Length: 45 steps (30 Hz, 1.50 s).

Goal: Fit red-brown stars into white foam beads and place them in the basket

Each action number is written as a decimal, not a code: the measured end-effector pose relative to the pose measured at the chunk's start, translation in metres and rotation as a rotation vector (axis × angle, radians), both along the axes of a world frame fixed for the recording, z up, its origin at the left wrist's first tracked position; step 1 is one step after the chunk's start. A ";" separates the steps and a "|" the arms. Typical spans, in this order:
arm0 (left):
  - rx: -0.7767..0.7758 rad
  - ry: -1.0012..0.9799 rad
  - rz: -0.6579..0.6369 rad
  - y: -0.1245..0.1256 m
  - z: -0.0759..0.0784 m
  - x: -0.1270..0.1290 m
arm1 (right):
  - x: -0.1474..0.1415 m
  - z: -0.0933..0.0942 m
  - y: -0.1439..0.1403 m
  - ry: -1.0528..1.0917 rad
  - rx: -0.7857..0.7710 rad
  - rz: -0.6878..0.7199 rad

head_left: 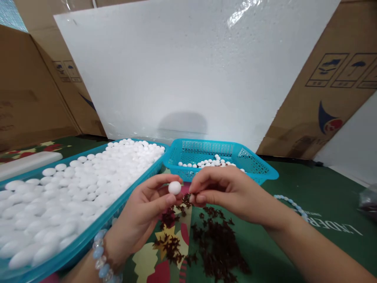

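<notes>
Between the thumb and fingers of my left hand is a small white egg-shaped ball. Just to its right, my right hand is closed in a pinch. Something tiny and dark seems to show at its fingertips, too small to name. The two hands are close together but apart. Beneath them, many small dark brown, spiky pieces lie loose in a pile on the green printed surface. My left wrist wears a bracelet of blue and clear beads.
A blue tray heaped with white balls stands at the left. Behind my hands sits a blue perforated basket holding several white balls. A white board leans against cardboard boxes at the back. A pale-blue beaded loop is by my right forearm.
</notes>
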<state>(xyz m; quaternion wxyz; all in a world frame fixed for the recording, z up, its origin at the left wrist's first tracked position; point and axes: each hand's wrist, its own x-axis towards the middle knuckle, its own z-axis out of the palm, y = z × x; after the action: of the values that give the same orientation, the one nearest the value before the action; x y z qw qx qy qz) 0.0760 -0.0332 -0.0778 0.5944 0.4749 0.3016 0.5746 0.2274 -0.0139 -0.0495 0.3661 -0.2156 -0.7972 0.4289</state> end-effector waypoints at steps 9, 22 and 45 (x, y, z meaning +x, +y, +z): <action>-0.012 0.024 0.044 -0.003 0.001 0.003 | -0.006 0.001 -0.006 -0.016 0.281 -0.071; -0.046 -0.026 0.045 -0.006 0.002 0.002 | -0.011 -0.004 -0.012 0.154 -0.066 -0.013; 0.065 -0.002 0.186 -0.010 0.003 0.000 | -0.023 -0.013 -0.012 0.243 -0.118 -0.102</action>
<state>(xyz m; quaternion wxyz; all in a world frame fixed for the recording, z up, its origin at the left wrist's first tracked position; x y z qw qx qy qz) 0.0761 -0.0434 -0.0752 0.5232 0.4632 0.3248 0.6373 0.2042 -0.0262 -0.0623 0.4678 -0.2235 -0.7086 0.4787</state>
